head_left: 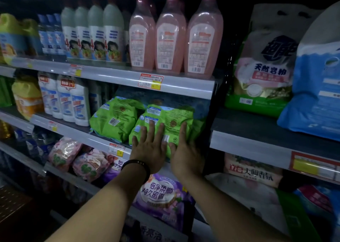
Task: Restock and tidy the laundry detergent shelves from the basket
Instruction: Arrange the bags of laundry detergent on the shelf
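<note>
Green detergent bags lie stacked on the middle shelf [79,134]. My left hand [150,149], with a black band on its wrist, lies flat with spread fingers against the front green bag [171,123]. Beside it my right hand [184,153] presses flat on the same bag's lower right part. Neither hand grips anything. Another green bag [116,118] leans to the left of it, and a further one sits behind. The basket is out of view.
Pink bottles [170,37] and white bottles [95,37] stand on the shelf above. White bottles [73,101] stand left of the green bags. Pink bags [64,153] and a purple bag [161,195] fill the shelf below. On the right unit stand a large green-white bag [265,63] and a blue bag [316,87].
</note>
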The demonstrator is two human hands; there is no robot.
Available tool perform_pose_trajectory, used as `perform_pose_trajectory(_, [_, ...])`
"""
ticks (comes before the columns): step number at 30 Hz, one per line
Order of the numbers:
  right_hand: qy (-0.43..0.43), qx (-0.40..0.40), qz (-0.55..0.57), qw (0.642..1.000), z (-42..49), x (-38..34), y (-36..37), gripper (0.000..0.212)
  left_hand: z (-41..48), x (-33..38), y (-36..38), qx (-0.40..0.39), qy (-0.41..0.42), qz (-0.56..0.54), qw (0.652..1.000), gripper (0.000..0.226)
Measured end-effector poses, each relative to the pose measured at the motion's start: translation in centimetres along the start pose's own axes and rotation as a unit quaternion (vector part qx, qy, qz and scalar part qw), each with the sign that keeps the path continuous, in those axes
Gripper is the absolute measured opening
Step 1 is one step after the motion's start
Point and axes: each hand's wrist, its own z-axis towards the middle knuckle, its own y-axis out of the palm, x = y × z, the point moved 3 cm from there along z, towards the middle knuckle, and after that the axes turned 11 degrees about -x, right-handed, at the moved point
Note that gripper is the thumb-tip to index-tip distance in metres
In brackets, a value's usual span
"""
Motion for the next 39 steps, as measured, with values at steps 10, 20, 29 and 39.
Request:
perform_pose_trajectory(10, [-0.112,-0.186,-0.175,0.96,-5.3,0.8,-3.8,0.096,-0.1,1.2,-1.9,-0.094,-0.005,0.033,0.995,0.071])
perform_pose_trajectory(20, [-0.197,-0.132,-0.152,0.96,-14.3,7.7,-14.2,0.036,-8.1,10.4,-6.4,-0.125,0.033,0.066,0.989,0.054])
perform_pose_trajectory(29, [-0.076,-0.023,-0.075,0.994,-17.5,14.8,-28.8,0.023,-13.5,25.5,-13.6,-0.078,0.227,-0.063,0.969,0.038])
perform_pose_trajectory(39, [0.124,0.072,0.172,0.974,-14.4,25.6,-39.2,0.057,-5.4,35.7,-14.5,-0.103,0.229,-0.293,0.923,0.07])
